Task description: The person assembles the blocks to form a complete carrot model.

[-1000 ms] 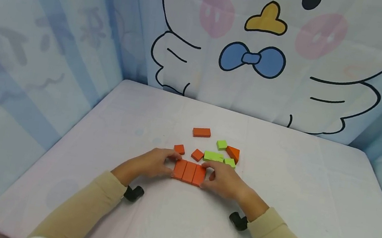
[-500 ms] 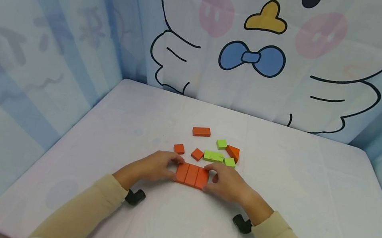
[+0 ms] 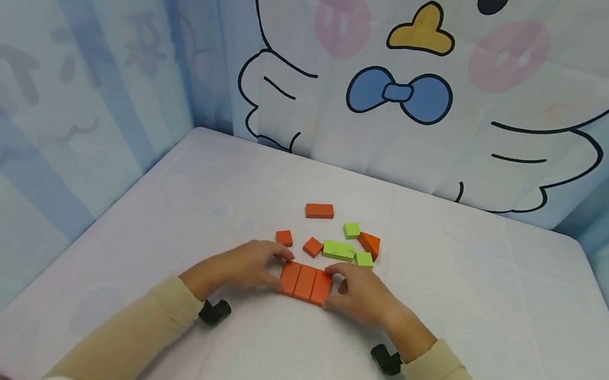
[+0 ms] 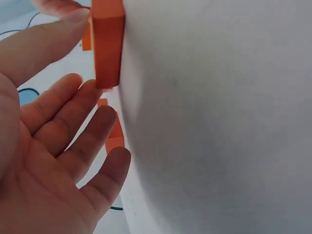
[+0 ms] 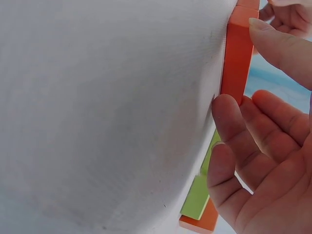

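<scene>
Three orange rectangular blocks (image 3: 305,282) lie side by side in a row on the white tabletop, their long edges touching. My left hand (image 3: 245,264) pinches the row's left block (image 4: 107,51), the thumb at its near end and fingers at the far end. At the other side, my right hand (image 3: 362,295) grips the right block (image 5: 237,58) the same way. The remaining fingers of both hands spread loosely, as the wrist views show. Between the two held blocks, the middle one is touched by neither hand.
Behind the row lie two small orange blocks (image 3: 313,247), a green rectangular block (image 3: 338,250), two small green blocks (image 3: 352,230) and an orange triangular block (image 3: 369,244). Farther back is an orange rectangular block (image 3: 319,210). A printed curtain (image 3: 391,144) hangs beyond the table.
Both hands and the row of three orange blocks have shifted slightly right and toward the person, mostly in the first half second. The loose blocks behind stay put.
</scene>
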Action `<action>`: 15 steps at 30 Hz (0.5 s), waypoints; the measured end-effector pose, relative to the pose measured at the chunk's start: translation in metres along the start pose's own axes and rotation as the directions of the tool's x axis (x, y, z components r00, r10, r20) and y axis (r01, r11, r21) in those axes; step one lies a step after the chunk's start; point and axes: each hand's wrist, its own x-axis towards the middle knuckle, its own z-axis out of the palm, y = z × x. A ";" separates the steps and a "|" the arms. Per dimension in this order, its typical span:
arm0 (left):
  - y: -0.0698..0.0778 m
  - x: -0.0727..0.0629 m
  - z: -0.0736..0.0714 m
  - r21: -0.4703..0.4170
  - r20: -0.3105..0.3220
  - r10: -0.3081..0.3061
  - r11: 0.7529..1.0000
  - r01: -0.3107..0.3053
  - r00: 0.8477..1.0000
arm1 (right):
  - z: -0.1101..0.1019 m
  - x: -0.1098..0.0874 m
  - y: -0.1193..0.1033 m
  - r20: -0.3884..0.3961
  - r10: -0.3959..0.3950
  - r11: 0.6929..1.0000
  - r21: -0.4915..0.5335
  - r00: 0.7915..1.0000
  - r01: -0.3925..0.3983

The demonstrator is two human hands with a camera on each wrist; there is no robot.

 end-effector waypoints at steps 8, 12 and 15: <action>0.017 0.028 -0.013 0.002 -0.006 -0.044 0.999 0.044 0.999 | -0.001 -0.003 -0.001 -0.008 -0.012 1.000 -0.003 1.000 0.012; 0.027 0.051 -0.013 0.046 0.008 -0.032 0.998 0.032 0.999 | -0.001 -0.005 0.000 -0.015 -0.031 0.999 -0.009 0.999 0.031; 0.032 0.066 -0.011 0.102 0.026 -0.015 0.995 0.013 1.000 | -0.001 -0.005 0.001 -0.016 -0.039 0.999 -0.011 0.999 0.039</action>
